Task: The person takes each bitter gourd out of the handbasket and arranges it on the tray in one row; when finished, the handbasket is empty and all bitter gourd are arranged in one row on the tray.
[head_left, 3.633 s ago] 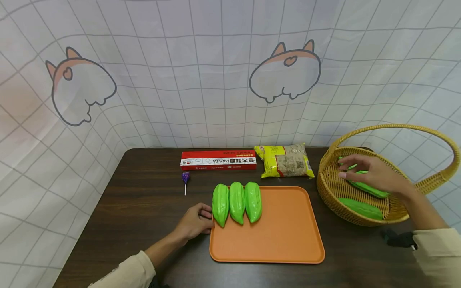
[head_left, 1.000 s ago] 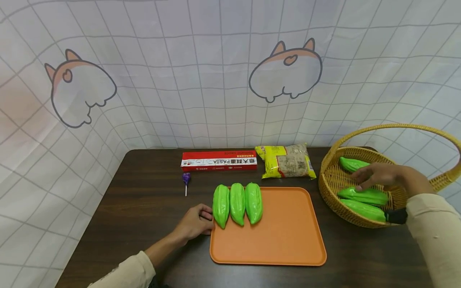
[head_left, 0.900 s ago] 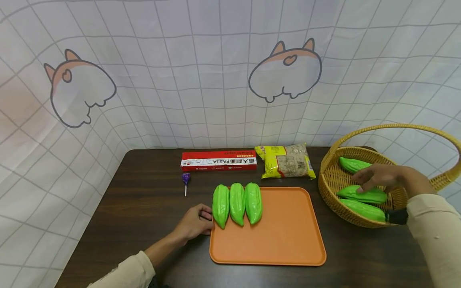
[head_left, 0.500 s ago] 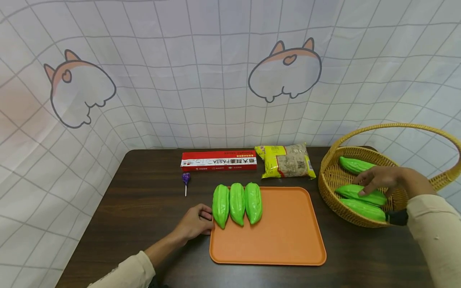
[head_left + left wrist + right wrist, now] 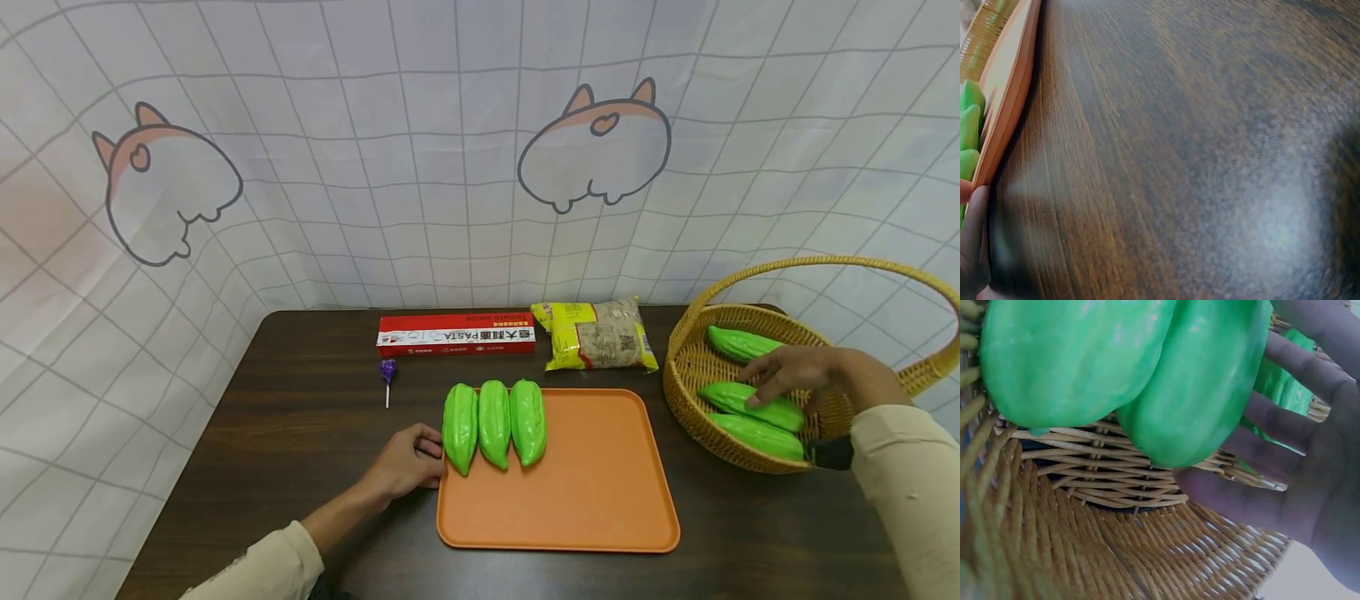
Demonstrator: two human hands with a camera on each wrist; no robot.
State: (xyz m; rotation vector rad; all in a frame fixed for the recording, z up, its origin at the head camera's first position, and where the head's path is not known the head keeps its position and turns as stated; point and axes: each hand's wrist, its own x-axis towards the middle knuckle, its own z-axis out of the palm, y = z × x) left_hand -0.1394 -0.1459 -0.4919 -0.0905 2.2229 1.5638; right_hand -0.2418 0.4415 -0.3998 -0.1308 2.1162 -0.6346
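My left hand point(image 5: 405, 462) grips the left rim of an orange tray point(image 5: 592, 500). In the left wrist view, fingertips point(image 5: 979, 200) show on both sides of that rim. Three glossy green ridged gourds point(image 5: 493, 425) lie side by side at the tray's left. My right hand point(image 5: 802, 372) reaches into a wicker basket point(image 5: 678, 408). Its fairly straight fingers point(image 5: 1285, 422) lie spread along the far side of the middle gourd point(image 5: 1200, 381), and the thumb touches its top. The front gourd point(image 5: 1072, 362) lies against it; the back gourd point(image 5: 738, 342) lies beyond the hand.
A red pasta box point(image 5: 456, 333) and a yellow bag point(image 5: 598, 335) lie at the table's back edge. Left of the tray is a purple lollipop point(image 5: 387, 372). The basket's tall handle point(image 5: 810, 261) arches over its right side. A white gridded curtain point(image 5: 420, 167) hangs behind the table.
The right hand has lowered into the basket. The middle gourd has shifted slightly left, closer to the front one, and has been nearly still for the last half second. The left hand stays put.
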